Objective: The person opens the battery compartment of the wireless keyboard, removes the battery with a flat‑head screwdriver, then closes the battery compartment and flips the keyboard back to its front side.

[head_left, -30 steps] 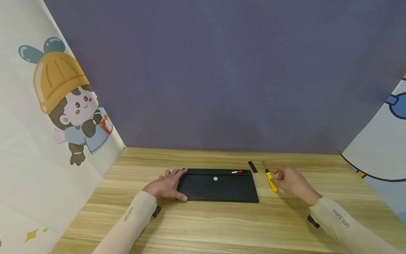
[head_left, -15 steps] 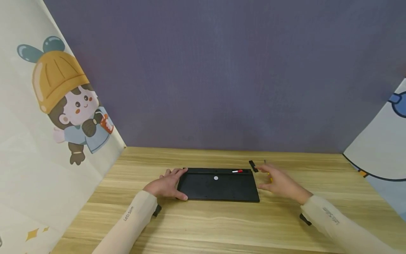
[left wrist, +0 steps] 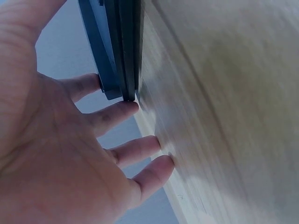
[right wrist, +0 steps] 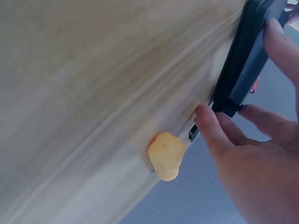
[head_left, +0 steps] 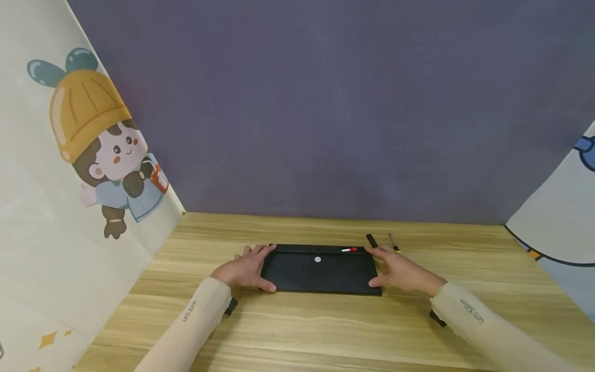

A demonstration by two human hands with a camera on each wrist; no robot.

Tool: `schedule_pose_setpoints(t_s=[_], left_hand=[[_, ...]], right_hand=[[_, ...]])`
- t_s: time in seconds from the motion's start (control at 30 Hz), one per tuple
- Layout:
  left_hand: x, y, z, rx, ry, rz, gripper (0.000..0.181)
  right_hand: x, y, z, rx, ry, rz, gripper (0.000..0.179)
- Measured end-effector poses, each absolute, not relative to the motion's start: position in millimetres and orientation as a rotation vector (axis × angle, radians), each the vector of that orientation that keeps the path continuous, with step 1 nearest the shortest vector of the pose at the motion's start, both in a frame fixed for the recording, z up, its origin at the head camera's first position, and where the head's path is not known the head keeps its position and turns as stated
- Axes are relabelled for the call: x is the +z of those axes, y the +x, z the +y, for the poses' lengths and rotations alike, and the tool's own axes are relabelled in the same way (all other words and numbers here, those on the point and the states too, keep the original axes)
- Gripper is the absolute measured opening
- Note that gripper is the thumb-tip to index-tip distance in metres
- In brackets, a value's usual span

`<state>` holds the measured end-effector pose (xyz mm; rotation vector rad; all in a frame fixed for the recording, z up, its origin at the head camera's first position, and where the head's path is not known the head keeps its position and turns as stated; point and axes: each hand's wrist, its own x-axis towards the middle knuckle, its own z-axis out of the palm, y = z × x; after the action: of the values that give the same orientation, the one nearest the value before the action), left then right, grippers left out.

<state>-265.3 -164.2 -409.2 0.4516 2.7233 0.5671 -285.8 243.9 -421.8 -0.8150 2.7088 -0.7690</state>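
Note:
A flat black keyboard [head_left: 325,276] lies underside up on the wooden table, a round white sticker [head_left: 317,260] on it. Along its raised back ridge sits a small red-and-silver battery [head_left: 349,250]. My left hand [head_left: 244,269] holds the left end, thumb at the front edge and forefinger at the back corner; its outer fingers spread beyond it in the left wrist view. The right end is between the thumb and fingers of my right hand [head_left: 401,271]. In the right wrist view, fingertips meet the keyboard's corner [right wrist: 230,105].
Behind my right hand lie a narrow black strip [head_left: 371,239] and a screwdriver [head_left: 392,239], its yellow handle [right wrist: 166,154] mostly hidden in the head view. A dark grey panel [head_left: 302,113] rises at the table's back edge. A printed wall [head_left: 42,248] stands left.
My right hand has moved left from the yellow screwdriver, past the black strip, to the keyboard's right end. My left hand has stayed on the left end.

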Motion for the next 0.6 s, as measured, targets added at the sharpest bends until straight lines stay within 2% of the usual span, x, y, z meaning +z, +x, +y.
schedule_pose_setpoints(t_s=[0.6], left_hand=[[-407.8, -265.1, -162.3, 0.546, 0.484, 2.734, 0.106]], right_hand=[[-421.2, -285.2, 247.8, -0.762, -0.827, 2.647, 0.094]])
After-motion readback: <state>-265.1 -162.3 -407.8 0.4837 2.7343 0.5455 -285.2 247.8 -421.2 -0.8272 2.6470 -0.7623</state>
